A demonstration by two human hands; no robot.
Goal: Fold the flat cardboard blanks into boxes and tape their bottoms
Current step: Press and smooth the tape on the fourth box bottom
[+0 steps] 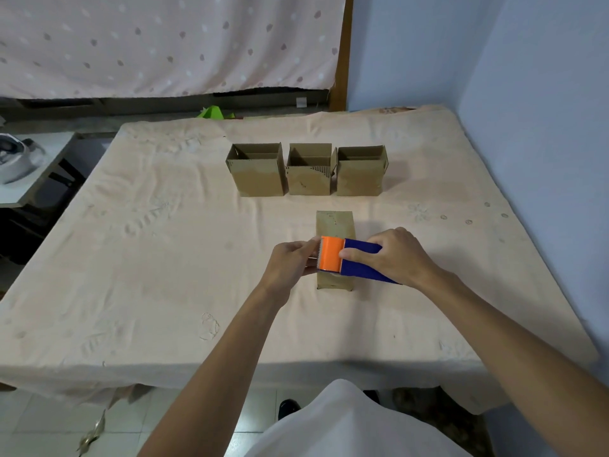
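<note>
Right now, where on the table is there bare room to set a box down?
Bare cloth lies left of the box row and left hand, and along the near edge. The middle is crowded: right hand, tape dispenser, fourth box.

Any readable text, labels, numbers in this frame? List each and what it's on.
No readable text anywhere.
Tape dispenser: plain orange and blue, no print visible.
Lying box and the three standing boxes: scuffs only, no print.
Small white tag at the back: too small to read.
</note>
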